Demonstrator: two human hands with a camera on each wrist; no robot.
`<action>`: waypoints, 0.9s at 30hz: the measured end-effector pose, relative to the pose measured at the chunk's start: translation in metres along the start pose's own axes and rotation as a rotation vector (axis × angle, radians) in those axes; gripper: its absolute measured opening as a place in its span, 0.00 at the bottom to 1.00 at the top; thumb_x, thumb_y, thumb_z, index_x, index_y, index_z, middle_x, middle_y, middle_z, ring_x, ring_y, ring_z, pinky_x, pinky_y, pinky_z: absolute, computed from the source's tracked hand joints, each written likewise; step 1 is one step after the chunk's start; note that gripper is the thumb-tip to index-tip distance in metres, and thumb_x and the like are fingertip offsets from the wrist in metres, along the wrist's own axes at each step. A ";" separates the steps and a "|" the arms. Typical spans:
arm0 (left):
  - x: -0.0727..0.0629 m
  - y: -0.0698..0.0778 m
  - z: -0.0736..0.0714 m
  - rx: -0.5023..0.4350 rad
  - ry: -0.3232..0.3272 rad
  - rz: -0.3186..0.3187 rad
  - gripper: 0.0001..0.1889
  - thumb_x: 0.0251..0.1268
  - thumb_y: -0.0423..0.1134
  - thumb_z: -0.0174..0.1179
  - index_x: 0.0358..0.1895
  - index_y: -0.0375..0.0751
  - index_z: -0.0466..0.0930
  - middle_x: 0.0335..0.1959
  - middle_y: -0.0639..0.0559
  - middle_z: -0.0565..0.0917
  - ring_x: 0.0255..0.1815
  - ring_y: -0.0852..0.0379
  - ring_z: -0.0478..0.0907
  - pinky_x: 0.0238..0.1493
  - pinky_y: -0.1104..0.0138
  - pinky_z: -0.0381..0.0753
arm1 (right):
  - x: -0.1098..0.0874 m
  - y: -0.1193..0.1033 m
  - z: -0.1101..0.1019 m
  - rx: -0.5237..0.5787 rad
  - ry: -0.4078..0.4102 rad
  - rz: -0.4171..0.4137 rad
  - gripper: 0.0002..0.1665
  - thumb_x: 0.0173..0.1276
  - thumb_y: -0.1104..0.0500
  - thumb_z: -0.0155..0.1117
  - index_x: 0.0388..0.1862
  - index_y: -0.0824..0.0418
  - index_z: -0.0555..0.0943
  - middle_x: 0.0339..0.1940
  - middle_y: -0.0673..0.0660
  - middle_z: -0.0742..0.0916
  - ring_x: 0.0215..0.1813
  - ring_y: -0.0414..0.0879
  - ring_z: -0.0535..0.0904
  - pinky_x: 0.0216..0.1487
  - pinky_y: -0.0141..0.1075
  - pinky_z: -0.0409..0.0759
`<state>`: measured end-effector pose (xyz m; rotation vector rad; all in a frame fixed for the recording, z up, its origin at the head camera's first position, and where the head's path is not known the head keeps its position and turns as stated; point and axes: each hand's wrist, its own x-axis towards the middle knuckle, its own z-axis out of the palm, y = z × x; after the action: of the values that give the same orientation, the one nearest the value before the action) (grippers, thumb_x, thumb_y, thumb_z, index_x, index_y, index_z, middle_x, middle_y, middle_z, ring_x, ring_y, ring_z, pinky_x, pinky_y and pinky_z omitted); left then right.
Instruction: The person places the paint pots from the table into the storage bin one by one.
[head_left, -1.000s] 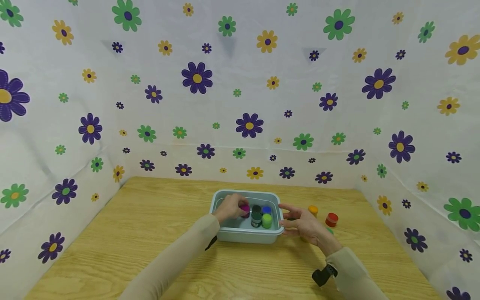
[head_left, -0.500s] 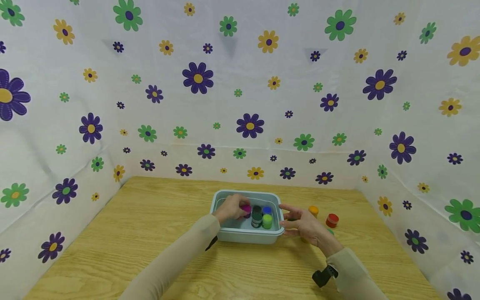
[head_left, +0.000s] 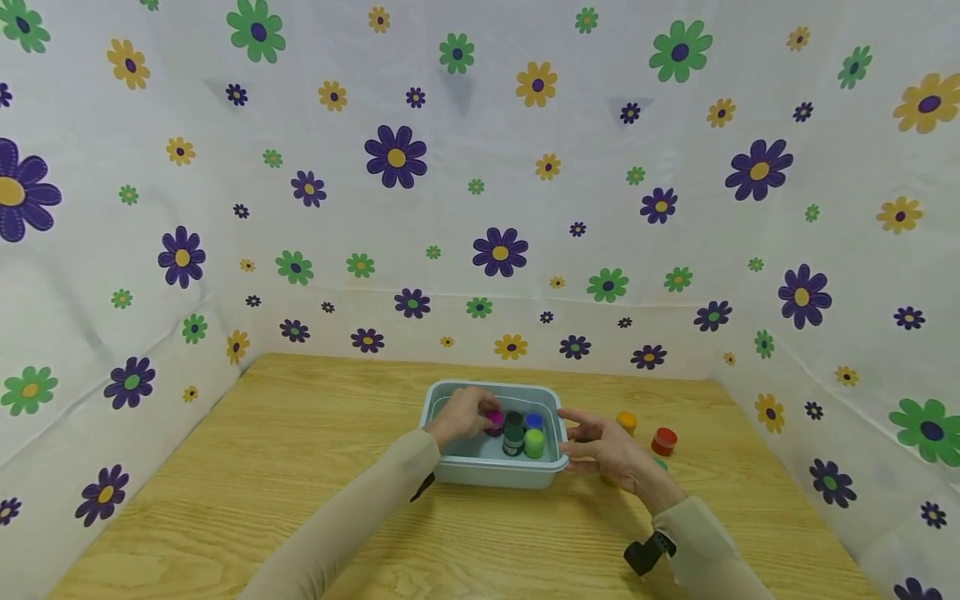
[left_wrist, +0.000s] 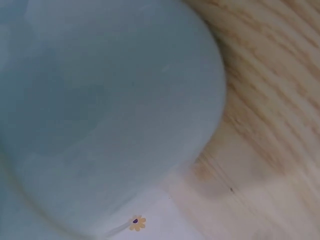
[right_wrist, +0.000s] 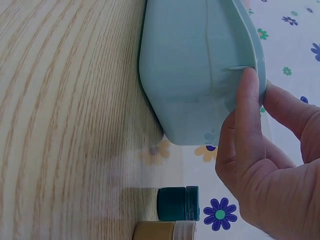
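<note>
A light blue plastic bin (head_left: 495, 477) sits on the table with several small paint jars inside. Over its left side reaches my left hand (head_left: 459, 414), fingers curled down around a magenta paint jar (head_left: 494, 423). Right of that jar stand dark green (head_left: 513, 439), blue (head_left: 534, 422) and lime green (head_left: 534, 443) jars. My right hand (head_left: 617, 454) pinches the bin's right rim between thumb and fingers, plain in the right wrist view. The left wrist view holds only the bin's outer wall (left_wrist: 125, 100); the left hand is hidden there.
Right of the bin, orange (head_left: 626, 422) and red (head_left: 664, 441) jars stand on the wooden table (head_left: 337, 500). A green jar (head_left: 660, 462) is partly hidden by my right hand. In the right wrist view, a teal jar (right_wrist: 172, 204) stands beside a yellow-brown one (right_wrist: 157, 231). Flowered cloth hangs around.
The magenta jar has shifted slightly to the right inside the bin, and more of its cap shows beside my left fingers. My right hand has stayed on the rim.
</note>
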<state>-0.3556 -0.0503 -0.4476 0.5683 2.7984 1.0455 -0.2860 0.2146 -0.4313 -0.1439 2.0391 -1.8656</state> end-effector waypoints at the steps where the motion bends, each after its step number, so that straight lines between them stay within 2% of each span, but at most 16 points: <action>1: 0.000 -0.001 0.000 -0.004 0.005 0.003 0.16 0.60 0.28 0.65 0.53 0.40 0.83 0.50 0.44 0.86 0.55 0.47 0.80 0.52 0.58 0.84 | 0.000 0.000 0.000 0.000 0.001 0.003 0.43 0.65 0.67 0.67 0.76 0.61 0.61 0.52 0.63 0.75 0.44 0.46 0.80 0.48 0.43 0.86; 7: -0.001 -0.003 -0.005 -0.060 0.060 0.027 0.14 0.61 0.28 0.63 0.51 0.38 0.83 0.48 0.45 0.85 0.52 0.49 0.81 0.54 0.57 0.82 | 0.001 0.000 0.001 0.004 0.006 0.013 0.43 0.65 0.67 0.67 0.76 0.60 0.61 0.52 0.62 0.75 0.43 0.47 0.80 0.49 0.45 0.86; 11: -0.005 -0.002 -0.010 -0.090 0.075 0.017 0.13 0.64 0.30 0.62 0.51 0.40 0.83 0.49 0.46 0.85 0.53 0.49 0.80 0.57 0.56 0.81 | 0.001 0.000 0.001 0.005 0.002 0.012 0.43 0.65 0.67 0.67 0.76 0.60 0.61 0.51 0.62 0.75 0.43 0.46 0.80 0.49 0.45 0.86; 15: -0.007 0.001 -0.013 -0.086 0.085 0.037 0.12 0.67 0.34 0.61 0.52 0.42 0.83 0.50 0.48 0.85 0.53 0.51 0.81 0.56 0.58 0.82 | 0.001 0.000 0.000 0.005 0.004 0.012 0.43 0.65 0.67 0.67 0.76 0.61 0.61 0.51 0.62 0.76 0.43 0.47 0.80 0.48 0.44 0.86; 22: -0.014 0.001 -0.019 -0.117 0.127 0.074 0.11 0.68 0.39 0.62 0.50 0.43 0.84 0.47 0.50 0.86 0.49 0.53 0.82 0.52 0.61 0.83 | -0.001 -0.002 0.001 0.005 0.006 0.016 0.43 0.65 0.67 0.67 0.76 0.61 0.61 0.52 0.62 0.75 0.43 0.47 0.80 0.50 0.46 0.85; 27: -0.023 -0.005 -0.027 -0.202 0.190 0.088 0.09 0.69 0.41 0.61 0.46 0.43 0.85 0.41 0.50 0.87 0.41 0.57 0.81 0.44 0.64 0.84 | 0.000 -0.001 0.001 0.009 0.005 0.021 0.43 0.65 0.67 0.67 0.76 0.61 0.61 0.52 0.62 0.75 0.43 0.47 0.81 0.50 0.45 0.85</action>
<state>-0.3417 -0.0792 -0.4310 0.6013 2.7977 1.4511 -0.2860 0.2131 -0.4310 -0.1153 2.0281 -1.8639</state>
